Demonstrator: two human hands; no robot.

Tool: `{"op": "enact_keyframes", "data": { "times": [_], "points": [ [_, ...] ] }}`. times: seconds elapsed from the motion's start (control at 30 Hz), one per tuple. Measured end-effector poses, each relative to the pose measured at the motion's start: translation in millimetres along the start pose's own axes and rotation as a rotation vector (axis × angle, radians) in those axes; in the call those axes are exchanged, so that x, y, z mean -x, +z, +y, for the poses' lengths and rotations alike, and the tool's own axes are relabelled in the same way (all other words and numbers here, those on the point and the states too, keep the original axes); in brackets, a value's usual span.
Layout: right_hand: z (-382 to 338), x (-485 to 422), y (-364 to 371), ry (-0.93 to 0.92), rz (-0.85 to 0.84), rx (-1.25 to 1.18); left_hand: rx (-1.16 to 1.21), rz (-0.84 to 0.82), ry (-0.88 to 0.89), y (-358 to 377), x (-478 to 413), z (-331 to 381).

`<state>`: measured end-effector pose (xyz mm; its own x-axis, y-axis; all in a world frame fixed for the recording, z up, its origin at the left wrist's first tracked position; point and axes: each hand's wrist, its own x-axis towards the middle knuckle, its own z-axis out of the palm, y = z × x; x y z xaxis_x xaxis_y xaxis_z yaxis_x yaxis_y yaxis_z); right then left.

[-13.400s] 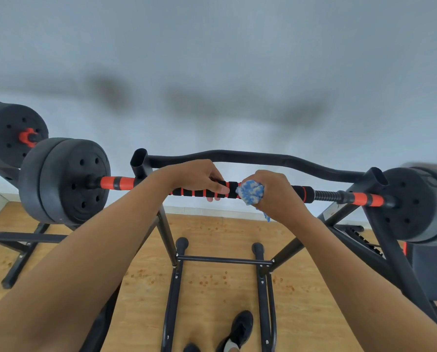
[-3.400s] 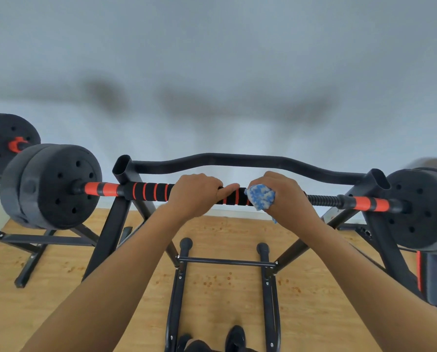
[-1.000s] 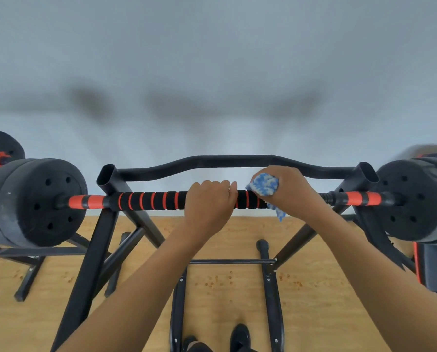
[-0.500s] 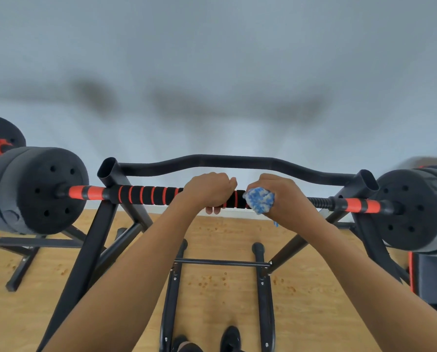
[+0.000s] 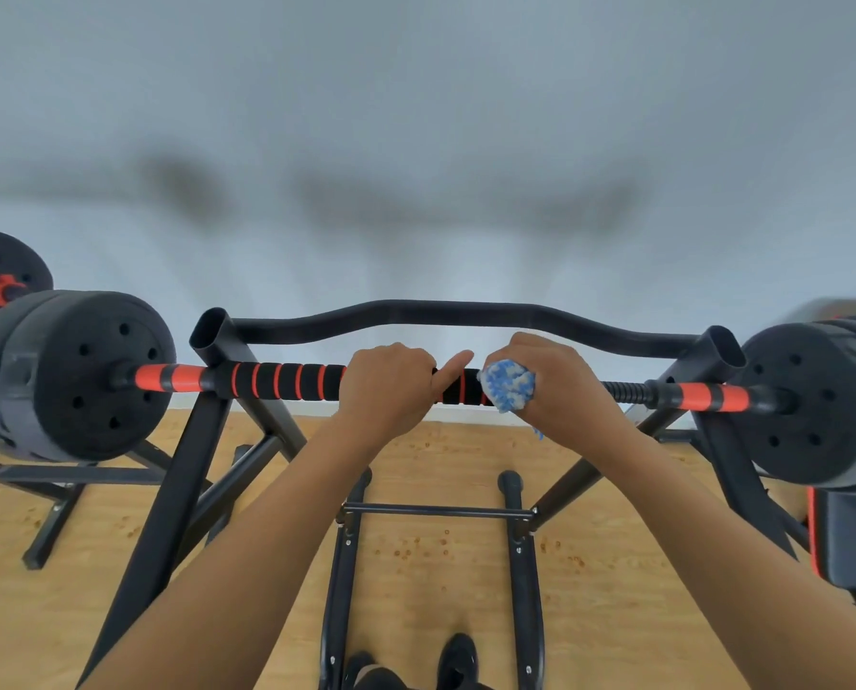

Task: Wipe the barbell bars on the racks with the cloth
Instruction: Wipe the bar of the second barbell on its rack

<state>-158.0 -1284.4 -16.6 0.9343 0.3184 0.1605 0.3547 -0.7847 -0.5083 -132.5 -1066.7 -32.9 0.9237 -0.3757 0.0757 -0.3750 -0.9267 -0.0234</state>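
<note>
Two uprights of the black rack [image 5: 217, 430] support the barbell bar [image 5: 286, 382], on which the left hand [image 5: 386, 390] is clenched around the striped grip while the right hand [image 5: 560, 390], just beside it, clasps the blue-white cloth [image 5: 508, 385] against the bar.

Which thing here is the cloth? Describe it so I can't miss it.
Find the black rack; a barbell bar with orange rings lies across it. Right of centre, the right hand grips the cloth round that bar: a bunched wad, the only blue-and-white thing among black and orange gear.
</note>
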Motion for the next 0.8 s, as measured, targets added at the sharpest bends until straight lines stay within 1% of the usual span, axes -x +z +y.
{"op": "enact_keyframes", "data": {
  "times": [0.13,0.17,0.23,0.3,0.37,0.43,0.47,0.53,0.6,0.73,0.77,0.8],
  "points": [
    [-0.2,6.1,-0.9,-0.015,-0.040,-0.007,0.133,-0.136,-0.080,-2.5,-15.6,-2.6],
    [-0.8,5.8,-1.6,-0.009,-0.026,-0.011,0.151,-0.122,-0.109,-2.3,-14.0,-2.4],
    [-3.5,1.5,-3.0,0.027,0.028,-0.041,0.113,0.003,-0.153,1.6,-1.9,-0.4],
    [-5.8,-3.4,-3.3,0.077,0.070,-0.060,0.007,0.109,-0.150,7.8,9.4,0.2],
    [-6.1,-5.1,-1.1,0.083,0.071,-0.038,-0.071,0.153,-0.070,17.2,13.7,-6.2],
    [-4.4,-2.9,2.5,0.059,0.050,-0.003,-0.155,0.187,0.074,21.2,11.7,-14.6],
    [-2.8,-1.1,3.9,0.047,0.035,0.010,-0.175,0.137,0.115,17.4,10.5,-15.3],
    [-1.5,1.6,4.2,0.022,0.020,0.026,-0.145,0.003,0.091,6.9,5.3,-14.1],
    [-1.0,3.9,3.0,0.009,-0.002,0.033,0.019,-0.074,0.003,-1.6,-2.6,-14.8],
    [-2.2,10.5,-1.9,-0.021,-0.091,0.036,0.302,-0.397,-0.140,-14.2,-21.7,-16.3],
    [-2.3,11.0,-3.6,-0.013,-0.095,0.027,0.322,-0.416,-0.161,-16.3,-23.3,-15.4],
    [-2.4,10.6,-5.7,0.006,-0.077,0.013,0.286,-0.391,-0.159,-16.8,-23.5,-14.5]
  ]
}}
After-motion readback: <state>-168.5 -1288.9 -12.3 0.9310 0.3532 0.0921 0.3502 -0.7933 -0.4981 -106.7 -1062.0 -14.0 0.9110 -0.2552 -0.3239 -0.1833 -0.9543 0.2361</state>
